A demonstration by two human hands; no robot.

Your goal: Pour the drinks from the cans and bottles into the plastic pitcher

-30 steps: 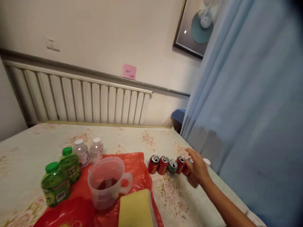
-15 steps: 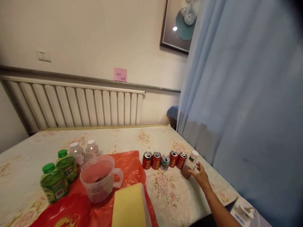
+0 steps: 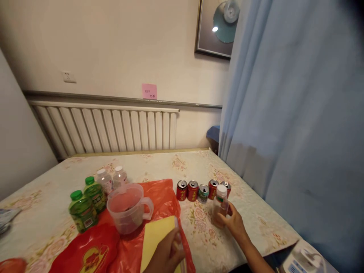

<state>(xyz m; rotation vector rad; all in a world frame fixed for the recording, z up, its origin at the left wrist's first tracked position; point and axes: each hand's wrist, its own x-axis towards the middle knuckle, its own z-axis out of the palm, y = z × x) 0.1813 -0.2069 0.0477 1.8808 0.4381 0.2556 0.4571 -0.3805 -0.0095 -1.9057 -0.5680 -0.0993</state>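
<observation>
Five cans point(image 3: 203, 190) are standing in a row on the table, four red and one green. Two green-capped bottles point(image 3: 88, 203) are sitting at the left, with two clear white-capped bottles point(image 3: 111, 179) behind them, and a third white-capped bottle point(image 3: 220, 206) is standing near the cans. One plastic jug point(image 3: 128, 207), one yellow pad point(image 3: 159, 242) and one red bag point(image 3: 93, 252) are lying there too. Two hands are showing.

A tabletop point(image 3: 250, 227) under a pale flowered cloth carries a red plastic bag point(image 3: 159, 193) at the near left. Two green bottles point(image 3: 88, 199) and two clear bottles point(image 3: 112, 178) stand by the bag's left edge. Five cans point(image 3: 201, 189) stand in a row to its right, and a white-capped bottle point(image 3: 219, 206) stands just in front of them.
</observation>
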